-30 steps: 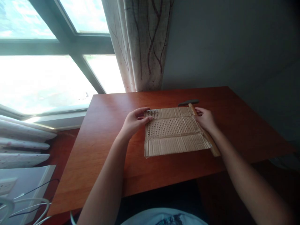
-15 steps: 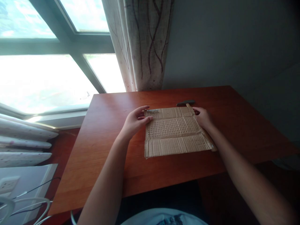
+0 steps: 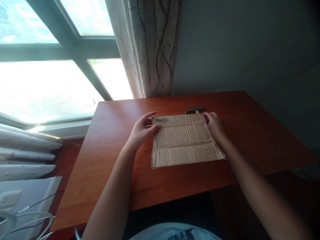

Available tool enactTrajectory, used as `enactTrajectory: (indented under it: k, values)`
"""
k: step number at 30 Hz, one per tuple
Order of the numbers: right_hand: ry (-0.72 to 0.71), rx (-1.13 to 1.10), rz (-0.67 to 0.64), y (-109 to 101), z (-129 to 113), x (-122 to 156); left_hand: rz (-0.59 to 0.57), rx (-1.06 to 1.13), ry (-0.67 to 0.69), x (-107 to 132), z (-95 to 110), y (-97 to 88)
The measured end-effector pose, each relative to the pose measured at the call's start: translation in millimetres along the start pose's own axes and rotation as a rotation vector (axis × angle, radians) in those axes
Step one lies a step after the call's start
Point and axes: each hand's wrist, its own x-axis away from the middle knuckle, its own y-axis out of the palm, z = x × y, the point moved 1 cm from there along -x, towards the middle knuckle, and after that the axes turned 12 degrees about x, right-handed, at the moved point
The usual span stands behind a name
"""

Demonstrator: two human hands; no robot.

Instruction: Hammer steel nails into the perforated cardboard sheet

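Observation:
A sheet of corrugated cardboard (image 3: 185,156) punched with rows of small holes lies on the table. A short row of small dark metal pins (image 3: 160,119), perhaps nails or screws, stands at its far left corner. My left hand (image 3: 143,130) grips the left edge, thumb on top and the other fingers curved around the far corner. With fingers curled, my right hand (image 3: 214,126) closes on the far right edge. Just beyond the cardboard is a hammer (image 3: 195,109); its dark head shows, while most of its handle is hidden by the cardboard and my right hand.
The reddish-brown wooden table (image 3: 112,156) ends close to my body. Behind it are a curtain (image 3: 152,50) and a grey wall (image 3: 237,50). A window (image 3: 50,90) is at the left, with a wall socket (image 3: 10,199) and white cables (image 3: 45,215) below.
My right hand has shifted slightly left along the cardboard's edge. The hammer handle's near end, visible before beside the cardboard, is now hidden. My left hand keeps its hold.

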Motion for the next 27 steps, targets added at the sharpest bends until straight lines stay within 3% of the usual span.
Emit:
enactTrajectory:
  k: [8, 14, 19, 23, 27]
  values:
    - [0.081, -0.277, 0.017, -17, -28, 57, 0.03, -0.027, 0.034, 1, 2, 0.8]
    - [0.483, -0.724, -0.061, -23, -49, 96, 0.136, -0.124, -0.005, 2, 6, -8.6]
    - [0.505, -1.014, -0.32, -33, -59, 97, 0.152, -0.208, -0.06, 21, 7, -15.4]
    - [0.463, -1.033, -0.507, -41, -65, 87, 0.108, -0.178, -0.103, 39, 5, -4.8]
    - [0.44, -1.018, -0.543, -38, -68, 83, 0.033, -0.114, -0.161, 46, 3, 6.9]
